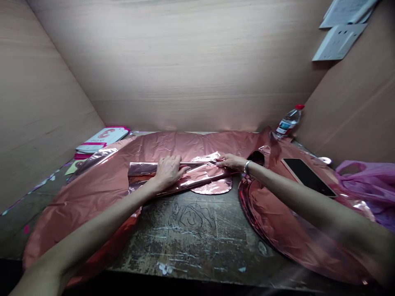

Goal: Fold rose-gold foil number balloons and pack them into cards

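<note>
Across the desk lies a stack of flat rose-gold foil balloons point(92, 193), curving down on both sides. On top of its middle rests one foil balloon folded into a long strip point(145, 172). My left hand point(169, 170) presses on this strip, fingers bent over its far edge and thumb stretched to the right. Farther right, my right hand point(232, 161), with a bracelet at the wrist, pinches the same strip near its right end. A rounded foil flap point(212, 187) shows beneath the strip, between the hands and the bare wood.
A phone point(308, 176) lies on the foil at right, beside a pink plastic bag point(367, 174). A red-capped water bottle point(289, 121) leans in the back right corner. Printed packets point(101, 142) are stacked at back left. Wooden panels point(197, 61) enclose the worn desk point(191, 238).
</note>
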`<state>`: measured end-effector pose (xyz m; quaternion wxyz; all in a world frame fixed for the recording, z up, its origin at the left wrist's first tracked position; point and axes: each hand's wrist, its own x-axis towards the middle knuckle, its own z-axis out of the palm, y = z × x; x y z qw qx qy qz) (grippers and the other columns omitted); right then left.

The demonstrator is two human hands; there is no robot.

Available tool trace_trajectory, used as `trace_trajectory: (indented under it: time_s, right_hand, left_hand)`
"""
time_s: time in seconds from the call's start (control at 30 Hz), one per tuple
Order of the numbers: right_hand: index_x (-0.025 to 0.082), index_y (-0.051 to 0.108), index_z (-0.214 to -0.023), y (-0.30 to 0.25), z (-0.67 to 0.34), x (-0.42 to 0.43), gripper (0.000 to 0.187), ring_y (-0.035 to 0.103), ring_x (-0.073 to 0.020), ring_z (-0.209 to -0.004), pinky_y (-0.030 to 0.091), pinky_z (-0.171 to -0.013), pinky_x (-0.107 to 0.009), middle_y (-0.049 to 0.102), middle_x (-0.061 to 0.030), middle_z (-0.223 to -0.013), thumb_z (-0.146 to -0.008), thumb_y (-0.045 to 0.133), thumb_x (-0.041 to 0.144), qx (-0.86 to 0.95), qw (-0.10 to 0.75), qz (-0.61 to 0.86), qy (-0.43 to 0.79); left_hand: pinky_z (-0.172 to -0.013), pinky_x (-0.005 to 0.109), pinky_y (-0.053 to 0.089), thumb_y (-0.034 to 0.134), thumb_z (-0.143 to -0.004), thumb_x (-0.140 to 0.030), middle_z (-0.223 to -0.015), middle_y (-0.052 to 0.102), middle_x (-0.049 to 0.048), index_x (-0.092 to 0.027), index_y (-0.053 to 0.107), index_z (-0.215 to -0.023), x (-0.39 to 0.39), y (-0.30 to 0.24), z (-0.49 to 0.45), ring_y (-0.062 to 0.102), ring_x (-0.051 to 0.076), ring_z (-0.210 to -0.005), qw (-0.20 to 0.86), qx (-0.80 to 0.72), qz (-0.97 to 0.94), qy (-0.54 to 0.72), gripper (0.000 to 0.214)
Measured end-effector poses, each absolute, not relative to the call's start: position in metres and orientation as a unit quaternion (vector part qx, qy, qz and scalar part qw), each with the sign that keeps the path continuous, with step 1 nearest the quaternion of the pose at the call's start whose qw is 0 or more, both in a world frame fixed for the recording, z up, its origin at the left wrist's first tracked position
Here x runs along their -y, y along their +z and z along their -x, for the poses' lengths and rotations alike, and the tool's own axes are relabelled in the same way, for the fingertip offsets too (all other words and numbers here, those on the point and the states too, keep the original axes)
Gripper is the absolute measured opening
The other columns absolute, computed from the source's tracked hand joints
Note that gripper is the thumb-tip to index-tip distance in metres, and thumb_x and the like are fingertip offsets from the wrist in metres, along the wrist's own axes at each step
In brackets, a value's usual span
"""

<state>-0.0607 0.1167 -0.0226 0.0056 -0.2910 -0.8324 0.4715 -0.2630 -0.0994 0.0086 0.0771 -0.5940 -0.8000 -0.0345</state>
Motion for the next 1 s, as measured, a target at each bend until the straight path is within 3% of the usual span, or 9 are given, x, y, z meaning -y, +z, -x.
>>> trace_trajectory:
  time_s: [0.2,0.37,0.63,0.83,0.9,1.0]
  right_hand:
    - [0.016,0.066,-0.083,-0.016,0.058,-0.106,0.027,0.048,-0.0132,-0.06,0.031,-0.055,-0.023,0.059,-0.0003,-0.067,-0.077,0.061,0.043,0.875,0.019,0.294,0.385]
    - [0.02,0.065,-0.091,0.001,0.061,-0.105,0.02,0.056,-0.0203,-0.083,0.03,-0.064,-0.026,0.067,-0.0068,-0.09,-0.087,0.058,0.038,0.919,0.055,0.29,0.26]
    - [0.021,0.064,-0.091,0.005,0.094,-0.126,0.022,0.058,-0.0172,-0.076,0.03,-0.062,-0.024,0.069,-0.0042,-0.086,-0.093,0.053,0.04,0.945,-0.004,0.265,0.191]
    - [0.02,0.066,-0.098,-0.017,0.096,-0.121,0.03,0.062,-0.0216,-0.088,0.029,-0.063,-0.026,0.071,-0.0089,-0.098,-0.095,0.049,0.045,0.944,0.0,0.293,0.15]
    - [0.021,0.066,-0.098,-0.017,0.096,-0.119,0.031,0.063,-0.0215,-0.088,0.03,-0.063,-0.026,0.072,-0.0083,-0.097,-0.095,0.048,0.046,0.944,0.0,0.297,0.144]
    - [0.022,0.066,-0.099,-0.015,0.096,-0.116,0.031,0.063,-0.022,-0.089,0.031,-0.063,-0.026,0.072,-0.0085,-0.098,-0.095,0.048,0.047,0.941,0.002,0.312,0.132]
  left_hand:
    - [-0.078,0.035,0.04,0.046,-0.095,-0.051,-0.101,0.069,0.0136,-0.016,0.06,-0.101,0.099,-0.001,0.257,0.063,0.028,-0.093,0.062,0.808,0.585,-0.018,0.038]
    - [-0.079,0.036,0.037,0.043,-0.097,-0.048,-0.102,0.066,0.0131,-0.016,0.06,-0.099,0.105,-0.021,0.253,0.06,0.028,-0.099,0.119,0.806,0.575,-0.069,0.035]
    - [-0.08,0.038,0.036,0.041,-0.099,-0.041,-0.098,0.068,0.0126,-0.017,0.061,-0.098,0.107,-0.021,0.26,0.061,0.028,-0.095,0.109,0.836,0.532,-0.08,0.031]
    - [-0.087,0.042,0.037,0.056,-0.092,-0.036,-0.111,0.063,0.0135,-0.018,0.061,-0.11,0.11,-0.027,0.267,0.053,0.032,-0.106,0.19,0.826,0.518,-0.117,0.025]
    - [-0.088,0.041,0.037,0.053,-0.093,-0.029,-0.115,0.061,0.0123,-0.019,0.062,-0.108,0.111,-0.029,0.268,0.051,0.03,-0.107,0.213,0.78,0.574,-0.129,0.02]
    - [-0.084,0.034,0.04,0.042,-0.099,-0.025,-0.106,0.063,0.0094,-0.02,0.065,-0.098,0.108,-0.032,0.27,0.053,0.023,-0.098,0.164,0.702,0.681,-0.13,0.023]
